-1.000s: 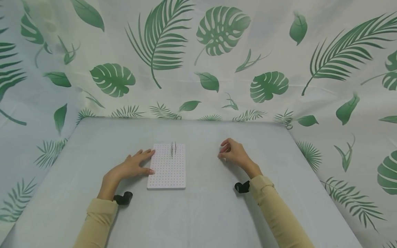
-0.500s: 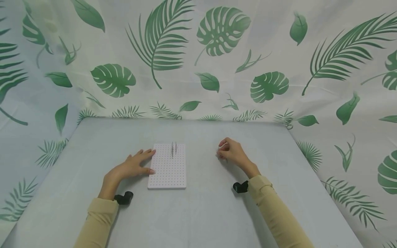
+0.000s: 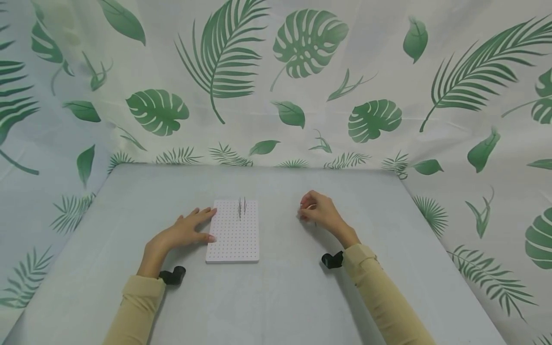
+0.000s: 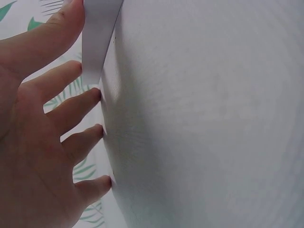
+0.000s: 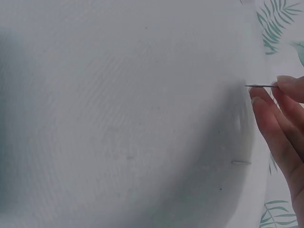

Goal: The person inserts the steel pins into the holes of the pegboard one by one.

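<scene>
A white board (image 3: 233, 239) with rows of small holes lies left of centre on the table, and several thin dark pins (image 3: 239, 209) stand upright near its far end. My left hand (image 3: 183, 230) spreads its fingers along the board's left side, thumb and index fingertip on its edge; in the left wrist view the other fingertips reach the table beside the board (image 4: 99, 38). To the right of the board, my right hand (image 3: 322, 213) pinches a thin metal pin (image 5: 261, 86) between thumb and fingertips, held roughly level above the table.
Another thin pin (image 5: 241, 162) lies on the pale table cloth (image 3: 284, 287) under the right hand. Behind the table and at both sides hangs a leaf-print curtain (image 3: 254, 129). A black wrist camera (image 3: 332, 260) sits at the right cuff, a second one (image 3: 173, 276) at the left.
My right hand has drifted a little left and its thumb and fingers have drawn closer together. The left hand and the board have stayed in place.
</scene>
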A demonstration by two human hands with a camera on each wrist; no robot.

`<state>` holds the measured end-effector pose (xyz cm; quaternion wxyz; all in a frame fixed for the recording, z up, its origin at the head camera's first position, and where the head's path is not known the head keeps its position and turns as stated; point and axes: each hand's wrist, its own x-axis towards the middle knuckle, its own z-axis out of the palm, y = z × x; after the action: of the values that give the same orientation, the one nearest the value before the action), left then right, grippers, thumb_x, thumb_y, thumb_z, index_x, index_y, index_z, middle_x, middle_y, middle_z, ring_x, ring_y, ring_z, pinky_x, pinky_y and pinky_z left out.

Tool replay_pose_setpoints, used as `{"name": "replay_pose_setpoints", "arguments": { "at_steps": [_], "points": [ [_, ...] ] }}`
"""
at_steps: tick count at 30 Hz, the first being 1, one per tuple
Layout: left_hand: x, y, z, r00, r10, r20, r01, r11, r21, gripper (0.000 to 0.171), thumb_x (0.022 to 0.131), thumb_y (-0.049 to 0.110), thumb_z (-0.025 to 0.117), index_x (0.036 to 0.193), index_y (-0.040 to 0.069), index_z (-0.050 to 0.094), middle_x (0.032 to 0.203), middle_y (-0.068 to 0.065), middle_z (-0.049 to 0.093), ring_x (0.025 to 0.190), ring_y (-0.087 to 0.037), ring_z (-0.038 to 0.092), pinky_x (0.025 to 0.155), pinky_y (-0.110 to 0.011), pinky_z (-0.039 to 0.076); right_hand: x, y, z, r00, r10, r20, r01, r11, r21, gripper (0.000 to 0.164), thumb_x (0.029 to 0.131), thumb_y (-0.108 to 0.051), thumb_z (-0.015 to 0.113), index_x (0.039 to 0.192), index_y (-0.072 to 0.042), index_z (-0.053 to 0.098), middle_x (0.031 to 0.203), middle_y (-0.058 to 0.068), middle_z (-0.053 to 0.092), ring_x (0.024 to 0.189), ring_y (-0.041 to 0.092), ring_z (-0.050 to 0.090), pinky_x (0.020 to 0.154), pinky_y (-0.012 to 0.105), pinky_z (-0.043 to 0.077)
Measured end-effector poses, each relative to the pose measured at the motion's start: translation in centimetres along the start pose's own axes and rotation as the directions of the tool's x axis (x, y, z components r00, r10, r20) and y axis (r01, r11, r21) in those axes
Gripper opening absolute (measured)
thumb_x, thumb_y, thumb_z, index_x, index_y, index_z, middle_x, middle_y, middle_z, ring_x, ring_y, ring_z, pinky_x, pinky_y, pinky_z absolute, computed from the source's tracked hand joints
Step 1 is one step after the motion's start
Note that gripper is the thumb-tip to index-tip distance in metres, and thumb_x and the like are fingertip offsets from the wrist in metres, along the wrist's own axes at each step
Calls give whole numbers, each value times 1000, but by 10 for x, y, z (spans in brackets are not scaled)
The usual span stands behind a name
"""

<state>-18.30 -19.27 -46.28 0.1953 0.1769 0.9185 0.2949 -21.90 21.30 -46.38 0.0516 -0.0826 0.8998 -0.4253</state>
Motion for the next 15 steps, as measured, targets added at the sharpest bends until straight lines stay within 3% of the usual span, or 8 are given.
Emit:
{"name": "replay_pose_setpoints", "arguments": {
  "at_steps": [10,15],
  "points": [
    [1,-1,0,1000,-1,7,1,1000,-11,89,91,39,76,161,5,32,167,-27,24,154,-56,11,117,-79,1,3,-6,4,1000,-13,9,13,1000,-16,13,91,-4,74,101,-3,67,96,14,74,76,17,74,63,29,58],
    [2,-1,0,1000,-7,8,7,1000,-8,89,92,38,76,161,5,32,167,-26,24,154,-55,11,118,-79,2,3,-11,7,1000,-26,14,26,1000,1,12,91,-5,75,101,-3,68,97,14,74,76,18,74,64,32,60]
  ]
}}
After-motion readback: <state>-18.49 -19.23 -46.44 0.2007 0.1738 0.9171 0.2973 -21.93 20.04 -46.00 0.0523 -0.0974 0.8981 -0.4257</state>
